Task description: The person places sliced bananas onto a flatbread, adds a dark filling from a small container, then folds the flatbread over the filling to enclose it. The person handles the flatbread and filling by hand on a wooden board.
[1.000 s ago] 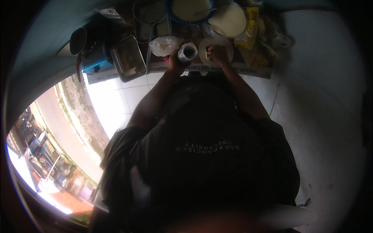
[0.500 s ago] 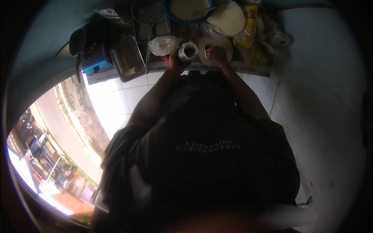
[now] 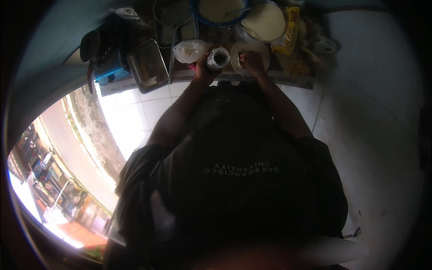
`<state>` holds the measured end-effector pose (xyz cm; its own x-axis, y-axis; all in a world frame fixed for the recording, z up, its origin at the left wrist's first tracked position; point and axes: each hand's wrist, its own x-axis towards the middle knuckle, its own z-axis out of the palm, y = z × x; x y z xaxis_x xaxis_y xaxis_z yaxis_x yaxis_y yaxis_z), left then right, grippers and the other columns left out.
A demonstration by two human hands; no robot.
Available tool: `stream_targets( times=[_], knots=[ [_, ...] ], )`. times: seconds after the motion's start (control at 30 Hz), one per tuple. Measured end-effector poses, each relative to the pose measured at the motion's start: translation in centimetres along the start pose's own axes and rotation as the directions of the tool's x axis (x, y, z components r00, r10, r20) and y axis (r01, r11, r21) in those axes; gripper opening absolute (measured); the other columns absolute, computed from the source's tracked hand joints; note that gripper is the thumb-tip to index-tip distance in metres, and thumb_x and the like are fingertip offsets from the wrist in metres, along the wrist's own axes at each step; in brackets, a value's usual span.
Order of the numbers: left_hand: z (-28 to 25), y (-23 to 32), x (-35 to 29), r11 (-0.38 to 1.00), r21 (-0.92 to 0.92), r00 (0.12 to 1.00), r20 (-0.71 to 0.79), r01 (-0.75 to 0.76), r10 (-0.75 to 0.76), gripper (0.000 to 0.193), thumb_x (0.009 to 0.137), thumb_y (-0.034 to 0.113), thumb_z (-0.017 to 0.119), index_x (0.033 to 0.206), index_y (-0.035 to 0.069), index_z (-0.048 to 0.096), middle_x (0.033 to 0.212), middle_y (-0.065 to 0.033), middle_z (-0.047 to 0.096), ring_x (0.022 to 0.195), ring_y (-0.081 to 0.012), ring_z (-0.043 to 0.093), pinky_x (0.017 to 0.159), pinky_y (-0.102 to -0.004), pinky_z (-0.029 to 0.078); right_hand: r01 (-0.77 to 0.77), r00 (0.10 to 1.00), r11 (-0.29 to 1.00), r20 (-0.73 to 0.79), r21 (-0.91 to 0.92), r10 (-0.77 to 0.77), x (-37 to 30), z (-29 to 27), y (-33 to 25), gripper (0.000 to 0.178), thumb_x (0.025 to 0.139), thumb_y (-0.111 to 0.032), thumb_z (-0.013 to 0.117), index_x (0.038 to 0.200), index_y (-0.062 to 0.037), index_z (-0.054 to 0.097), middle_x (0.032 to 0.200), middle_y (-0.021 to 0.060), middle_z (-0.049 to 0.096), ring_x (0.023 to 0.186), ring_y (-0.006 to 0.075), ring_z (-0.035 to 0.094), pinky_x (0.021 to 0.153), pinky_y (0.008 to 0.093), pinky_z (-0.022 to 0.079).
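My left hand (image 3: 204, 68) is wrapped round the side of an open clear plastic bag or tub (image 3: 219, 58) with a dark filling inside. Its mouth faces up. Just to the right, a pale round flat piece (image 3: 263, 56), a plate or a thin pancake, lies on the table. Over it my right hand (image 3: 252, 62) is closed, fingers pointing left. A small light-and-dark strip (image 3: 240, 59) shows at those fingertips; its kind is too small to make out. A clear plastic bag with pale contents (image 3: 191, 51) lies left of my left hand.
Newspaper (image 3: 288, 81) covers the table's near edge. Beyond my hands stand a blue basin of pale batter (image 3: 195, 12) and a stack of pale round sheets (image 3: 264, 22). A yellow packet (image 3: 288, 33) lies right; a metal tray (image 3: 152, 67) and blue stove (image 3: 108, 77) stand left.
Almost nothing differs. Both hands keep their places, and the whole view has shifted very slightly.
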<state>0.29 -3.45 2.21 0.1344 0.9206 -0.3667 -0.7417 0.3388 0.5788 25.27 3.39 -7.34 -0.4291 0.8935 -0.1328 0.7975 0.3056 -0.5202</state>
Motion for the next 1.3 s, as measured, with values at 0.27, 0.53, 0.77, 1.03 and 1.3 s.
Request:
stream_targets(
  times=[0.27,0.53,0.77,1.03,1.3],
  knots=[
    [-0.2,0.2,0.1,0.992,-0.124,0.997,0.071,0.034,-0.025,0.072,0.075,-0.001,0.09,0.139,0.0,0.058,0.129,-0.0118,0.071,0.121,-0.022,0.069,0.104,-0.039,0.056,0.074,0.991,0.997,-0.107,-0.007,-0.074,0.7,-0.5,-0.2,0.014,0.085,-0.023,0.077,0.092,-0.0103,0.08,0.094,0.0126,0.077,0.093,0.0349,0.073,0.085,0.0496,0.057],
    [-0.8,-0.1,0.4,0.996,-0.071,0.998,0.032,0.059,-0.057,0.073,0.075,-0.001,0.09,0.14,0.0,0.057,0.13,-0.012,0.071,0.122,-0.0222,0.069,0.104,-0.0386,0.056,0.087,0.994,0.991,0.073,-0.106,-0.08,0.0,-1.4,-0.8,0.012,0.084,-0.023,0.073,0.082,-0.0113,0.075,0.085,0.0148,0.074,0.087,0.0349,0.073,0.08,0.0521,0.057],
    [0.1,0.3,0.1,0.704,0.702,0.988,-0.004,-0.106,0.153,0.071,0.076,-0.002,0.089,0.139,0.0,0.058,0.13,-0.0125,0.071,0.121,-0.0231,0.069,0.104,-0.0385,0.056,0.07,0.997,0.995,0.025,-0.068,-0.068,-1.0,-0.3,-0.4,0.017,0.08,-0.025,0.076,0.093,-0.0145,0.082,0.092,0.012,0.077,0.092,0.0326,0.074,0.086,0.0496,0.057],
    [0.7,0.8,-0.2,0.638,0.761,0.984,0.004,-0.119,0.178,0.07,0.075,-0.002,0.089,0.138,-0.001,0.059,0.129,-0.0129,0.072,0.12,-0.0238,0.07,0.102,-0.0391,0.057,0.043,0.999,0.997,0.01,-0.059,-0.043,-1.2,-0.2,-0.2,0.014,0.084,-0.021,0.074,0.095,-0.0147,0.082,0.097,0.0097,0.078,0.094,0.0317,0.074,0.09,0.0469,0.057],
    [-0.3,0.1,-0.2,0.658,0.741,0.982,0.014,-0.135,0.186,0.074,0.075,-0.001,0.09,0.141,-0.001,0.056,0.13,-0.0123,0.071,0.121,-0.0223,0.069,0.104,-0.0384,0.057,0.202,0.978,0.964,-0.026,-0.174,-0.209,-0.6,-1.0,0.3,0.017,0.085,-0.025,0.071,0.098,-0.0154,0.078,0.094,0.0102,0.076,0.095,0.033,0.074,0.085,0.0484,0.059]
  ],
)
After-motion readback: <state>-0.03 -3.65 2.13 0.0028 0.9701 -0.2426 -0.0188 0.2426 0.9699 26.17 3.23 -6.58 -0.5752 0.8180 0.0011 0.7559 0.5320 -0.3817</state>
